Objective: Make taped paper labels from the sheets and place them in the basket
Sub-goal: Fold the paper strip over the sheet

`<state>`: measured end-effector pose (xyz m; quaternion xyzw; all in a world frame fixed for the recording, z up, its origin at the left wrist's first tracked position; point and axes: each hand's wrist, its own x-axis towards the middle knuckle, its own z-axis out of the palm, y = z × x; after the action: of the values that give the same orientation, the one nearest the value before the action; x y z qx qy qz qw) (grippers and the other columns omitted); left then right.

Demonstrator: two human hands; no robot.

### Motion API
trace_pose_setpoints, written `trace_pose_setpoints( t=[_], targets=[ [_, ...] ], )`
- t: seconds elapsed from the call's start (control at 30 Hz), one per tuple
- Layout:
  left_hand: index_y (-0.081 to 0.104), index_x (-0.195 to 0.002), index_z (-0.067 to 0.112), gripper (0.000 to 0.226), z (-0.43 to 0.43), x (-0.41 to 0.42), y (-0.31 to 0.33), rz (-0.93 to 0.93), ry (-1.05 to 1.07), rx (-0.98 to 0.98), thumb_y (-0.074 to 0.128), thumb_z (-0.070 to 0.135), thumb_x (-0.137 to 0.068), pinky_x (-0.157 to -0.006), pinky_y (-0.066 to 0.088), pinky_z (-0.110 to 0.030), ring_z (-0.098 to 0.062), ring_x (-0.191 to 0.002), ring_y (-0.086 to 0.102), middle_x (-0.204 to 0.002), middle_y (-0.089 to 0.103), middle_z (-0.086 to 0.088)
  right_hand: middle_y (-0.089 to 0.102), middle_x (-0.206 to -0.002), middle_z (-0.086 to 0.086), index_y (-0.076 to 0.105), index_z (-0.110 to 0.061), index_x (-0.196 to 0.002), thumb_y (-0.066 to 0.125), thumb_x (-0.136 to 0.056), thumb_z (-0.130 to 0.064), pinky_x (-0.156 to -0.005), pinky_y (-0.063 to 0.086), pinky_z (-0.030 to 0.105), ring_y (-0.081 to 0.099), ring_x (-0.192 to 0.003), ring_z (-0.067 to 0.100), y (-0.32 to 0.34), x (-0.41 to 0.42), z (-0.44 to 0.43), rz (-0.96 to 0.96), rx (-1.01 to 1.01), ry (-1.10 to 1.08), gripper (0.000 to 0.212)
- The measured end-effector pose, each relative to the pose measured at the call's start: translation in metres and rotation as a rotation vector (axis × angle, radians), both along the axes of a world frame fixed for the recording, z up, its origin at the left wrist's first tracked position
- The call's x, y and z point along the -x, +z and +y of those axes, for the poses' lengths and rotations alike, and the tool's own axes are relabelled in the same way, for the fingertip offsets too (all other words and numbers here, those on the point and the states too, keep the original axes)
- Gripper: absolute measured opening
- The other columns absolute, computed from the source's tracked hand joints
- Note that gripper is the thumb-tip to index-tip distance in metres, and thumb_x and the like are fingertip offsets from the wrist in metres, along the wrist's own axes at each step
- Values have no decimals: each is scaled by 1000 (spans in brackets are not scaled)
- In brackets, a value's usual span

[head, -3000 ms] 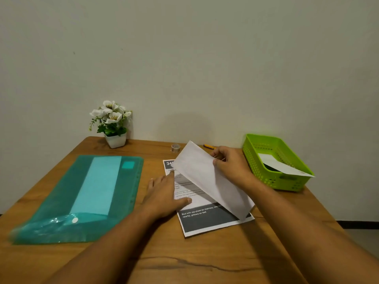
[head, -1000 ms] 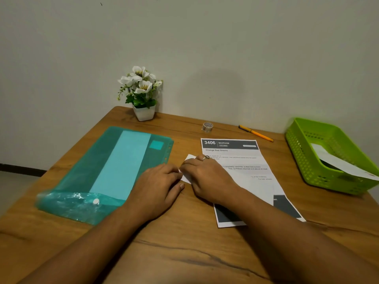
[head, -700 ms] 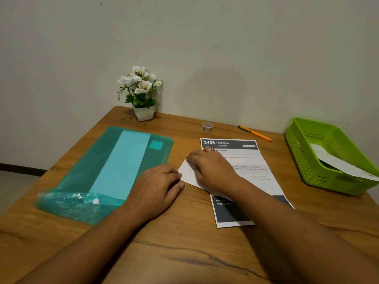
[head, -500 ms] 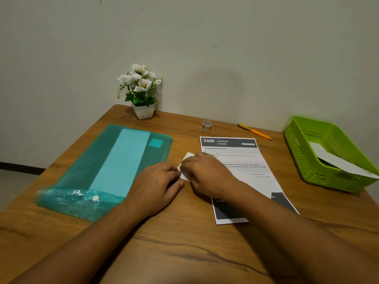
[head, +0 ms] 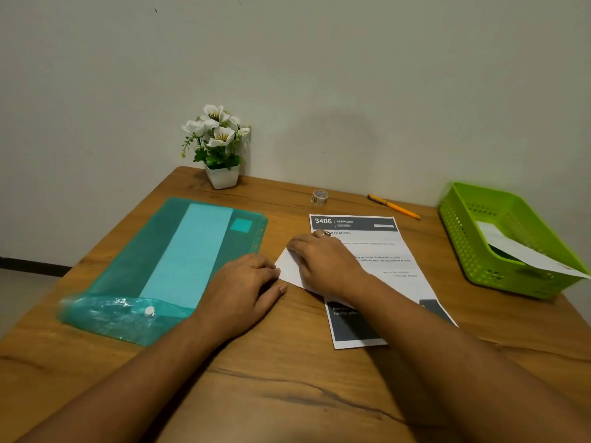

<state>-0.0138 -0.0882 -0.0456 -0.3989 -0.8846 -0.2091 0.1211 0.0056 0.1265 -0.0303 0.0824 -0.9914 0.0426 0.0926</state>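
Under right hand (head: 326,266), touching left hand (head: 246,289), lies folded paper (head: 289,270).

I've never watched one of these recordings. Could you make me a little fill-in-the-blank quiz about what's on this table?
1. The number printed at the top of the sheet is ____.
2. The tape roll lies between the flower pot and the ____.
3. The basket is coloured ____.
4. The left hand and right hand touch a folded white ____.

Missing words: 3406; pen; green; paper.
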Motion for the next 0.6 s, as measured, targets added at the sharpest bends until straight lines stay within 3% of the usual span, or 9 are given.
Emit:
trace_pose_setpoints(
  t=[0.23,0.6],
  targets=[
    [76,-119,22,39,0,-4,1,23,12,12,57,49,-99,-83,55,-31,-9,-104,59,-113,68,9,54,-150,6,59,-17,-137,48,-104,-37,-113,38,45,50,-133,26,4,-27,-5,-87,-38,-15,40],
    [76,-112,23,29,0,-9,1,57,58,18,64,43,-96,-72,49,-24,-10,-97,58,-102,67,8,61,-134,1,60,-23,-132,46,-104,-47,-106,41,44,54,-121,22,2,-76,36,-20,26,-383,39]
  ],
)
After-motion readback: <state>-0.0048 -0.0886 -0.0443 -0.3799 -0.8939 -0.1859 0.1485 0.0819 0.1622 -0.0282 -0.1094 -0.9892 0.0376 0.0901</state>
